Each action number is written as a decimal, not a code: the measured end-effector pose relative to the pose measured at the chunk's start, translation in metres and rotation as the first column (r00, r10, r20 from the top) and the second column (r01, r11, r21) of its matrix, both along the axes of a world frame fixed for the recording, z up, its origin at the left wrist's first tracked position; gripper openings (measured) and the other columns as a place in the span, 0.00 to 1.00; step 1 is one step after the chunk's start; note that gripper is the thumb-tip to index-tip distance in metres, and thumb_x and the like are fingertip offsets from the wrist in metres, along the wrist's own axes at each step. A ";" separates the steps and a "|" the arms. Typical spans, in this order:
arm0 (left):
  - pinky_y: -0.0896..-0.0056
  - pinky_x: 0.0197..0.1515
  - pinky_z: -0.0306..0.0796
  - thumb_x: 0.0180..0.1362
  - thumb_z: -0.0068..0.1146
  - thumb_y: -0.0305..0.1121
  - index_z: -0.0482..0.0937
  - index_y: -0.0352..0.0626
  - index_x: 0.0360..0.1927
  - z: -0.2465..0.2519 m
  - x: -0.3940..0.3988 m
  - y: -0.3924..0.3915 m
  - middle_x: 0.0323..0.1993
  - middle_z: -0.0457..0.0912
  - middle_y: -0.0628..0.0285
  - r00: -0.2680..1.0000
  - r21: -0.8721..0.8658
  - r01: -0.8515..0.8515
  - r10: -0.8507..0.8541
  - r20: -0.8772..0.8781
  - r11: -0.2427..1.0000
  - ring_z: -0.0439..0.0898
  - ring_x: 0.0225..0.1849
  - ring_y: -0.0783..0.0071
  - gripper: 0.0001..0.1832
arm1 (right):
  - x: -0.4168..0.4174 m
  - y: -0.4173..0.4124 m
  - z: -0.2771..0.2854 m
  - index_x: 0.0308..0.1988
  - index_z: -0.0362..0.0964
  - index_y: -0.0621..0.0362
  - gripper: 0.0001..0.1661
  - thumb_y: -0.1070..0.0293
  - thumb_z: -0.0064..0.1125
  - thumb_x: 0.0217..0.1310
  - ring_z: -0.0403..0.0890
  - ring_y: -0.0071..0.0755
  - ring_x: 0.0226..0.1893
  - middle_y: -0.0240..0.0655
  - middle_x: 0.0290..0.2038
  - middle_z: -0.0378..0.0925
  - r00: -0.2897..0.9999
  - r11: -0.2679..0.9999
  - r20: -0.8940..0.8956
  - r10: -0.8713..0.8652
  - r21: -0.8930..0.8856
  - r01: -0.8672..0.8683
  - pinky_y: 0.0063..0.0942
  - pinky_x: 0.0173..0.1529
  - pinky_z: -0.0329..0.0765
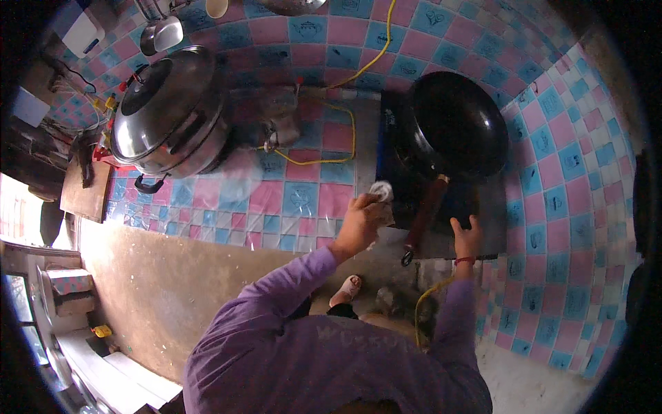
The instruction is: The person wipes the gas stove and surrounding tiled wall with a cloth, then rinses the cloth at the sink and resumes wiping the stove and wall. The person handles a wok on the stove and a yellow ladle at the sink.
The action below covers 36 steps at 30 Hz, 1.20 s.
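My left hand (358, 223) grips a crumpled whitish cloth (381, 192) at the left edge of a black stove (392, 155). To the right of the wok's handle, my right hand (467, 238) reaches over the stove's front part. Its thumb and fingers are apart and nothing shows in them. Between the hands runs the brown handle (428, 212) of a black wok (455, 124), its hanging loop pointing towards me. The wok sits tilted on the stove, and its inside is dark.
A large lidded steel pot (170, 114) stands on the tiled counter (300, 196) at left. A yellow hose (315, 162) loops across the counter and another yellow hose (423, 300) hangs below. Steel utensils (163, 33) hang on the wall. A tiled wall (556, 196) bounds the right side.
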<state>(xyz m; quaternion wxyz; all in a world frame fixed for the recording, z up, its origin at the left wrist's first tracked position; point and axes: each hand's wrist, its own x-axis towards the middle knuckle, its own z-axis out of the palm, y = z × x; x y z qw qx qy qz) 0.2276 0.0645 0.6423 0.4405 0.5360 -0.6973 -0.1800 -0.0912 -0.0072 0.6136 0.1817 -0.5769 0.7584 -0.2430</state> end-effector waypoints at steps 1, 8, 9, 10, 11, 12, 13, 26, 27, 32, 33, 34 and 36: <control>0.63 0.48 0.69 0.42 0.60 0.25 0.79 0.39 0.39 0.006 0.009 0.007 0.45 0.75 0.57 0.994 0.020 0.022 -0.020 -0.106 1.000 0.71 0.47 0.56 0.16 | -0.003 -0.001 -0.002 0.61 0.59 0.56 0.48 0.36 0.58 0.49 0.69 0.56 0.54 0.51 0.59 0.63 1.000 1.000 -0.026 0.004 -0.009 -0.004 0.49 0.53 0.70; 0.58 0.44 0.71 0.46 0.58 0.26 0.77 0.44 0.46 -0.021 0.082 -0.105 0.41 0.76 0.49 0.949 -0.003 -0.297 0.295 -0.108 0.955 0.75 0.46 0.51 0.20 | 0.006 0.005 0.009 0.60 0.61 0.56 0.47 0.37 0.58 0.49 0.67 0.55 0.57 0.49 0.59 0.63 0.996 0.999 -0.087 -0.036 0.028 0.039 0.48 0.57 0.67; 0.58 0.46 0.71 0.46 0.57 0.26 0.76 0.45 0.47 -0.033 0.084 -0.131 0.43 0.75 0.49 0.968 0.041 -0.245 0.247 -0.041 0.969 0.74 0.47 0.51 0.20 | 0.001 0.001 0.000 0.60 0.61 0.56 0.47 0.37 0.58 0.49 0.67 0.55 0.57 0.49 0.59 0.64 0.994 1.000 -0.112 -0.014 -0.029 0.011 0.48 0.57 0.67; 0.58 0.47 0.70 0.47 0.56 0.25 0.75 0.45 0.48 -0.047 0.088 -0.154 0.45 0.73 0.48 0.980 0.089 -0.200 0.198 0.025 0.976 0.72 0.49 0.51 0.21 | -0.001 -0.004 -0.005 0.60 0.60 0.55 0.47 0.36 0.57 0.49 0.67 0.55 0.57 0.49 0.59 0.64 0.994 1.000 -0.112 -0.005 -0.008 0.004 0.48 0.57 0.67; 0.59 0.49 0.69 0.47 0.55 0.25 0.75 0.46 0.49 -0.049 0.080 -0.161 0.48 0.72 0.49 0.984 0.203 -0.158 0.171 -0.047 0.966 0.71 0.51 0.50 0.22 | -0.008 -0.005 -0.011 0.61 0.60 0.54 0.47 0.36 0.57 0.49 0.67 0.55 0.57 0.49 0.59 0.63 0.993 1.000 -0.118 -0.009 0.021 0.011 0.48 0.57 0.67; 0.59 0.51 0.68 0.47 0.54 0.24 0.74 0.46 0.50 -0.049 0.069 -0.167 0.50 0.70 0.49 0.980 0.315 -0.113 0.157 -0.118 0.942 0.69 0.52 0.49 0.23 | -0.011 -0.004 -0.007 0.61 0.59 0.53 0.47 0.35 0.56 0.50 0.67 0.55 0.56 0.48 0.60 0.63 0.992 0.998 -0.127 -0.012 0.052 0.018 0.48 0.57 0.67; 0.59 0.53 0.67 0.47 0.53 0.24 0.73 0.45 0.52 -0.035 0.057 -0.160 0.53 0.68 0.50 0.928 0.467 -0.050 0.214 -0.306 0.883 0.67 0.54 0.48 0.24 | -0.010 -0.002 -0.006 0.62 0.58 0.53 0.47 0.35 0.56 0.50 0.67 0.54 0.57 0.48 0.59 0.63 0.993 0.999 -0.115 -0.011 0.045 0.016 0.48 0.57 0.67; 0.56 0.52 0.65 0.43 0.51 0.26 0.77 0.45 0.45 -0.017 0.098 -0.098 0.43 0.76 0.53 0.937 -0.029 -0.186 0.186 0.296 0.982 0.70 0.52 0.54 0.20 | -0.006 0.003 -0.011 0.63 0.54 0.53 0.46 0.39 0.57 0.52 0.63 0.53 0.60 0.46 0.64 0.55 0.998 0.999 -0.053 0.029 -0.032 -0.031 0.49 0.59 0.67; 0.54 0.50 0.66 0.45 0.51 0.26 0.76 0.45 0.46 -0.007 0.102 -0.127 0.44 0.76 0.52 0.961 -0.029 -0.217 0.218 0.171 0.976 0.71 0.51 0.52 0.20 | -0.013 0.003 -0.014 0.63 0.55 0.53 0.46 0.40 0.57 0.53 0.62 0.53 0.61 0.46 0.64 0.54 0.993 0.998 -0.109 0.049 -0.030 -0.052 0.49 0.59 0.66; 0.47 0.45 0.69 0.52 0.49 0.27 0.72 0.44 0.51 -0.040 0.092 -0.275 0.47 0.74 0.46 0.973 0.012 -0.232 0.232 0.004 0.973 0.72 0.46 0.41 0.20 | -0.021 0.007 -0.022 0.62 0.57 0.57 0.45 0.41 0.59 0.52 0.60 0.51 0.62 0.47 0.64 0.54 0.997 0.990 0.039 0.063 -0.128 -0.058 0.46 0.61 0.65; 0.47 0.45 0.69 0.53 0.49 0.28 0.71 0.44 0.52 -0.060 0.086 -0.295 0.48 0.73 0.45 0.976 0.056 -0.218 0.216 0.043 0.974 0.72 0.46 0.40 0.20 | -0.028 0.006 -0.026 0.61 0.58 0.57 0.45 0.42 0.59 0.52 0.61 0.51 0.62 0.48 0.64 0.55 0.996 0.991 -0.062 0.060 -0.116 -0.067 0.45 0.61 0.65; 0.47 0.46 0.69 0.53 0.49 0.28 0.71 0.44 0.52 -0.079 0.084 -0.315 0.49 0.72 0.45 0.975 0.096 -0.213 0.205 0.085 0.972 0.72 0.46 0.40 0.20 | -0.032 0.003 -0.030 0.61 0.58 0.58 0.45 0.42 0.60 0.52 0.61 0.50 0.62 0.48 0.63 0.55 0.986 0.991 -0.157 0.063 -0.107 -0.081 0.44 0.61 0.65; 0.47 0.47 0.70 0.54 0.49 0.30 0.70 0.45 0.53 -0.113 0.090 -0.346 0.51 0.70 0.43 0.965 0.183 -0.225 0.193 0.176 0.957 0.72 0.46 0.39 0.20 | -0.014 0.000 -0.017 0.60 0.59 0.59 0.45 0.42 0.60 0.52 0.62 0.50 0.61 0.48 0.63 0.56 0.990 0.993 -0.113 0.083 -0.079 -0.092 0.43 0.61 0.65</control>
